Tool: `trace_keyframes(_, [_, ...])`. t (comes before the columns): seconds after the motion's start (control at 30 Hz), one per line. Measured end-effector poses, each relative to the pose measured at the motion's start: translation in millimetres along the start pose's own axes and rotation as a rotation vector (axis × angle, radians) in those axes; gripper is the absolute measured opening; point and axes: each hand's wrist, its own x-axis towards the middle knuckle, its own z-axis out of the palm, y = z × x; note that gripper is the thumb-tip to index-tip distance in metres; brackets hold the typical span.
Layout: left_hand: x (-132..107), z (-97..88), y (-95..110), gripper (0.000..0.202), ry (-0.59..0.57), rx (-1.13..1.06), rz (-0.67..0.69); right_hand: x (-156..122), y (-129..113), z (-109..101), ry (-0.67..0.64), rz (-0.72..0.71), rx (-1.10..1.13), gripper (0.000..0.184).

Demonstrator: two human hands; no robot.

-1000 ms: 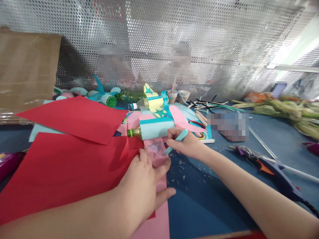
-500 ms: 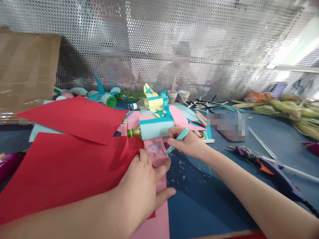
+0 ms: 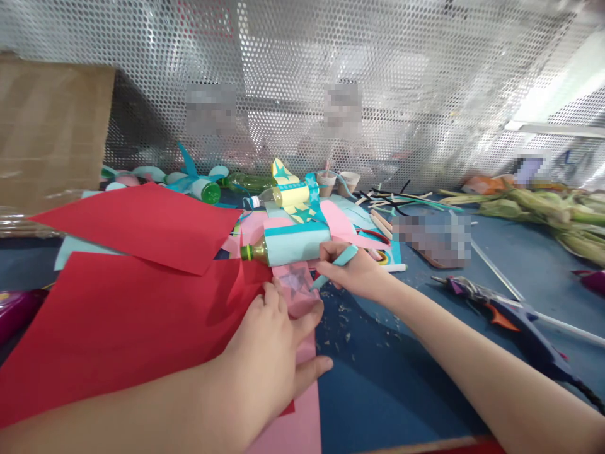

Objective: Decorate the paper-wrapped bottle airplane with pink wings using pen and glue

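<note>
My right hand (image 3: 350, 268) is closed round a light-blue pen (image 3: 338, 265), slanted with its tip down at the right edge of a star stencil. That star stencil (image 3: 297, 282), see-through with a dark star shape, lies on pink paper (image 3: 305, 378). My left hand (image 3: 269, 340) rests flat with fingers spread, pressing on the pink paper and the stencil's lower edge. Under my left forearm is a large red sheet (image 3: 142, 321). Just beyond the stencil lies a green bottle wrapped in pale-blue paper (image 3: 297, 243), with pink paper fins at its right end.
A glue gun (image 3: 510, 321) lies on the blue table at right, near a phone-like object (image 3: 432, 243), partly blurred. Another red sheet (image 3: 151, 227) and cardboard (image 3: 51, 139) are at left. Behind are a yellow-wrapped bottle (image 3: 290, 195), paper cups (image 3: 348, 183) and corn husks (image 3: 534, 205).
The pen's tip has shifted slightly left and up along the star stencil's edge. My left hand stays in place.
</note>
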Motion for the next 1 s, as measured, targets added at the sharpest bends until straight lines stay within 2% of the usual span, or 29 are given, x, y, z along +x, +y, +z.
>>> trace_keyframes(0.23, [1.3, -0.2, -0.3, 0.069, -0.021, 0.033, -0.008, 0.2, -0.8, -0.6, -0.023, 0.002, 0.006, 0.018])
trace_keyframes(0.87, [1.1, 0.8, -1.1, 0.071, -0.028, 0.045, 0.001, 1.7, 2.1, 1.2, 0.042, 0.023, -0.032, 0.019])
trace_keyframes(1.0, [0.8, 0.3, 0.0, 0.071, -0.032, 0.044, 0.0, 1.5, 2.0, 1.4, 0.005, 0.009, -0.012, 0.021])
